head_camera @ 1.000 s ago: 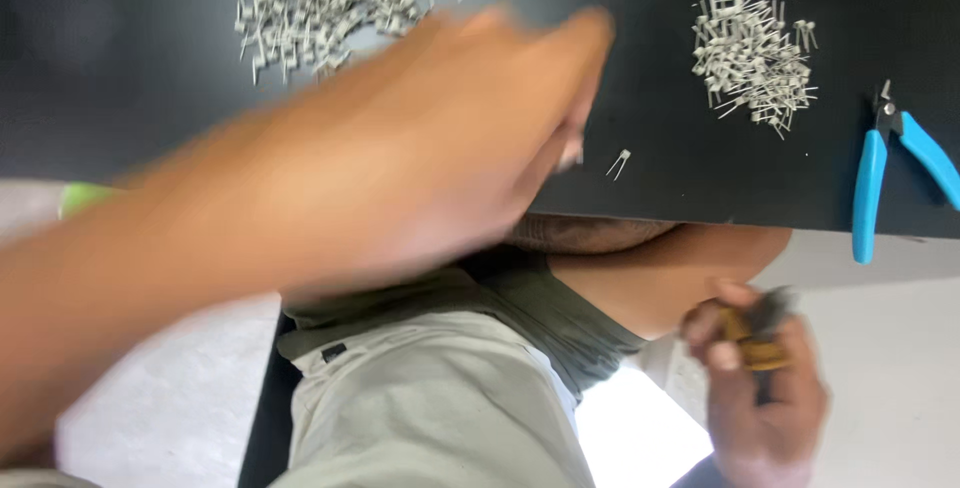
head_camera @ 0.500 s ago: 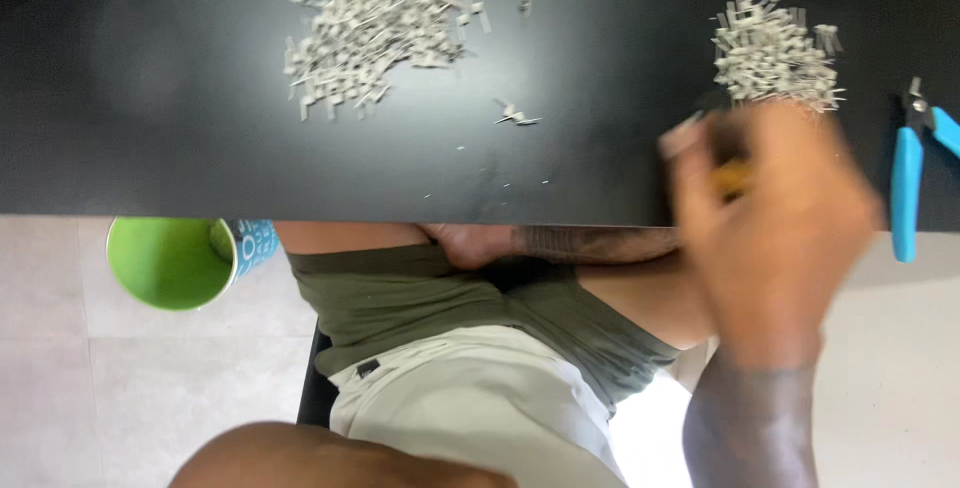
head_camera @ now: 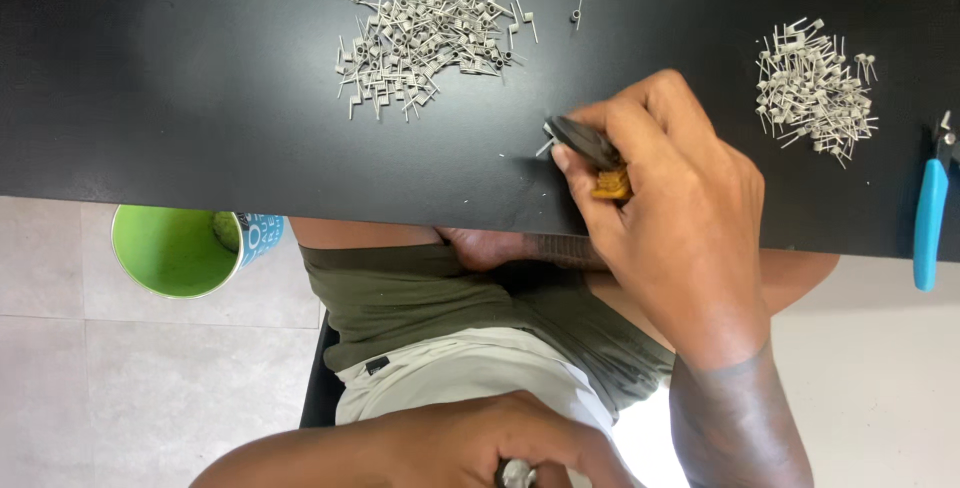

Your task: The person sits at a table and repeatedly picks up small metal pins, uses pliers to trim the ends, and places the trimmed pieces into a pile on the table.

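Head view, left to right: a green cup [head_camera: 172, 250] sits below the black table [head_camera: 150, 98] edge; a large pile of small metal coils [head_camera: 425, 36] lies mid-table. The left hand [head_camera: 470, 448], low over the lap, pinches something small and metallic. The right hand [head_camera: 665, 208] grips a dark, orange-handled tool [head_camera: 592, 153], its tip touching a single coil [head_camera: 543, 148] on the table. A smaller coil pile [head_camera: 815, 91] and blue-handled cutters [head_camera: 930, 208] lie far right.

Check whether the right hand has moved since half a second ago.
Yes. The right hand has shifted left along the black table, away from the blue cutters, toward the big pile of metal pieces.
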